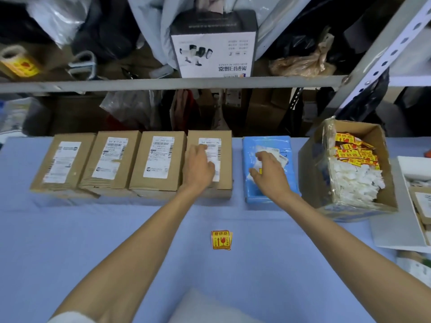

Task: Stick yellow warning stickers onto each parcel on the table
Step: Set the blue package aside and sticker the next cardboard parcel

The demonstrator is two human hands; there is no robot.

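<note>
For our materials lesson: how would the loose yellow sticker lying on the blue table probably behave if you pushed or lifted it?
The yellow sticker looks thin and flat, so probably very light and floppy. On the table cloth it would likely slide rather than roll. Its edges lie low, so lifting may need a fingernail.

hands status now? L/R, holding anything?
Left hand: open, palm down on the fourth brown parcel, holding nothing.
Right hand: over the blue parcel, yellow sticker at its fingers; grip cannot be told.

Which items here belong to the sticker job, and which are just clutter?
Job: four cardboard parcels, blue parcel, loose yellow stickers, sticker box, left hand, right hand.
Clutter: scanner box, tape roll, shelf bags.
</note>
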